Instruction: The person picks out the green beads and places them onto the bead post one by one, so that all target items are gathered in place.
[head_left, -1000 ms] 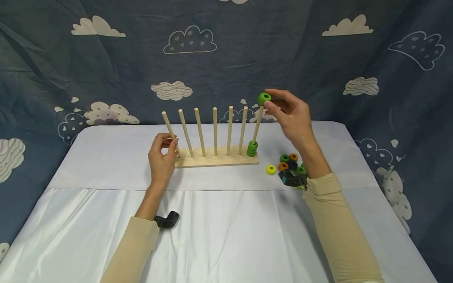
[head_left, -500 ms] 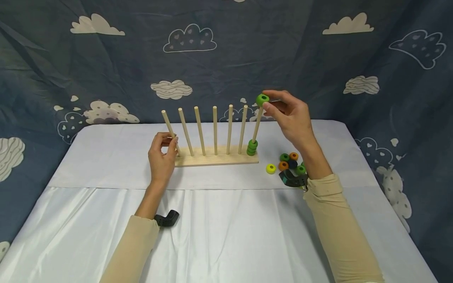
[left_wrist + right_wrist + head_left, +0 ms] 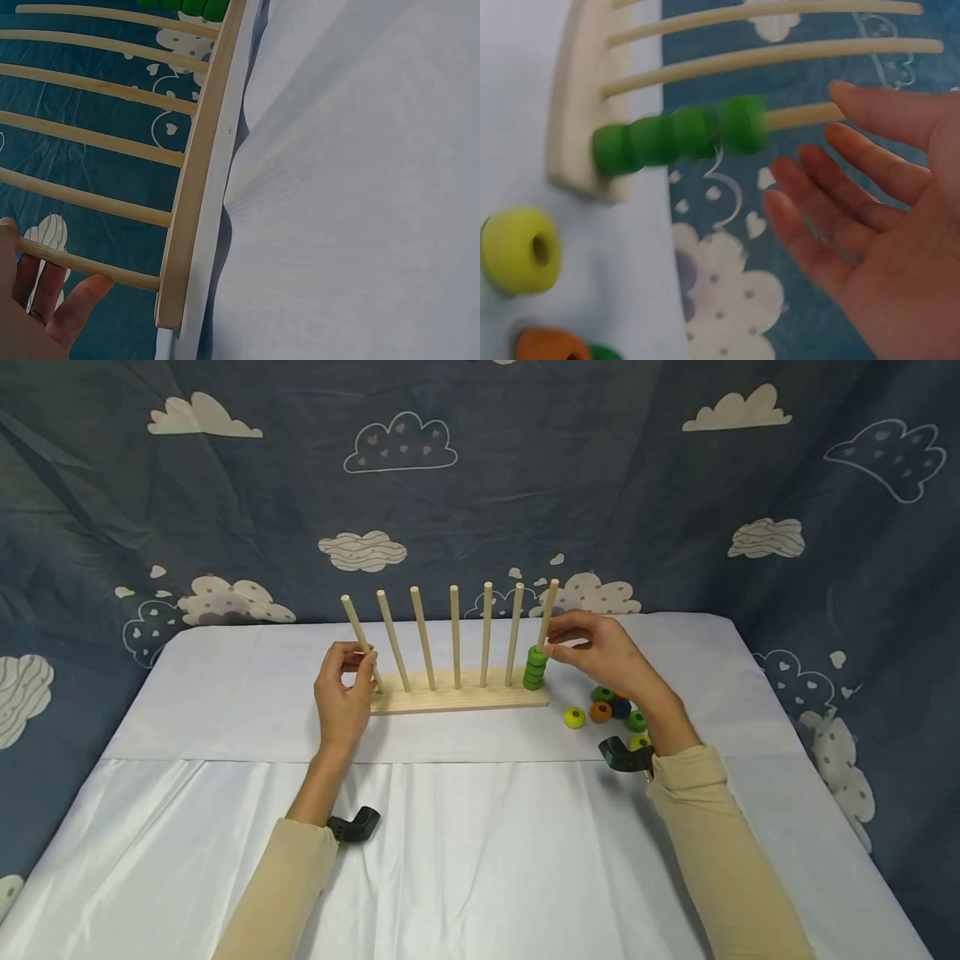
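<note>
1. Both hands are at the wooden peg rack point(image 3: 427, 700): the left hand point(image 3: 343, 697) holds the left-end peg point(image 3: 356, 620) between thumb and fingers, partway up its length.
2. At the opposite end, the right hand point(image 3: 598, 652) is beside the right-end peg point(image 3: 550, 603), thumb and fingers spread apart and gripping nothing; whether a fingertip touches the peg or the top bead, I cannot tell.
3. Four green beads point(image 3: 535, 670) are threaded in a stack on the lower part of that right-end peg, down at the base.
4. Seven pegs rise from the rack's flat base, which lies on the white-covered worktop point(image 3: 465, 843), closer to its far edge than its near one.
5. Loose beads lie on the worktop just beyond the rack's right end: a yellow bead point(image 3: 574, 717) nearest the rack, then an orange bead point(image 3: 601, 712), a dark blue bead point(image 3: 620, 707) and several green ones, partly hidden by the right arm.
6. Each wrist wears a black camera point(image 3: 356, 825) beside a beige sleeve point(image 3: 279, 885).
7. Behind the worktop's far edge hangs a dark blue cloth point(image 3: 540, 485) printed with clouds.
</note>
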A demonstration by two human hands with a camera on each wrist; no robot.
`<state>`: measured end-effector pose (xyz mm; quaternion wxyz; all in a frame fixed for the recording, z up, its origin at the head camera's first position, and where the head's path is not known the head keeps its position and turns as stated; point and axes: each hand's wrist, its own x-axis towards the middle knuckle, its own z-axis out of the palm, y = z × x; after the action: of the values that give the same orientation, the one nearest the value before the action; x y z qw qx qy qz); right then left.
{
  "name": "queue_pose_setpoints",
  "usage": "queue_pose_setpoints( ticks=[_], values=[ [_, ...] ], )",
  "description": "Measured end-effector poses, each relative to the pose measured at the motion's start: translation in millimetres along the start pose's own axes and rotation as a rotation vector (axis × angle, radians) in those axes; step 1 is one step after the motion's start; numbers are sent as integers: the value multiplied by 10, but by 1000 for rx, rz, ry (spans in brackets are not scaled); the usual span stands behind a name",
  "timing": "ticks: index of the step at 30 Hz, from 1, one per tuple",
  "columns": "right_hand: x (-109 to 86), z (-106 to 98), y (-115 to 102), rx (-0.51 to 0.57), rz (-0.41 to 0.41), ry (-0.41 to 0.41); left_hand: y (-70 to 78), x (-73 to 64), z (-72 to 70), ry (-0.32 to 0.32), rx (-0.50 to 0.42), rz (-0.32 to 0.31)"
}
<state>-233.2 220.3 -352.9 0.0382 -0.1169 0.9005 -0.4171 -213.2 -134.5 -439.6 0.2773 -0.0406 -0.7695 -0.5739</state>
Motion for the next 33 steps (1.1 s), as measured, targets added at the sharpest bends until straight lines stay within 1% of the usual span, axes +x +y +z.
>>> queue_pose_setpoints(
  ticks=[2,4,7,14,18,24,30,33],
  values=[
    [-11,3,61,-20,17,-44,-33,6,-7,-4,-7,9],
    [-33,-12,108,-30,27,-62,-46,12,-13,-8,-9,18],
    [-67,-49,177,-37,37,-57,-45,17,-17,-11,-6,23],
    [-183,-145,304,-31,63,-10,-40,25,-25,-9,5,21],
    [-251,-179,404,-48,75,1,-51,24,-19,-8,6,20],
    [-357,-194,541,-61,92,-1,-49,20,-20,-10,5,20],
    [-418,-204,655,-28,75,-14,-29,14,-24,-9,2,18],
    [-430,-211,695,-35,74,-27,-38,10,-14,-7,0,4]
  ],
)
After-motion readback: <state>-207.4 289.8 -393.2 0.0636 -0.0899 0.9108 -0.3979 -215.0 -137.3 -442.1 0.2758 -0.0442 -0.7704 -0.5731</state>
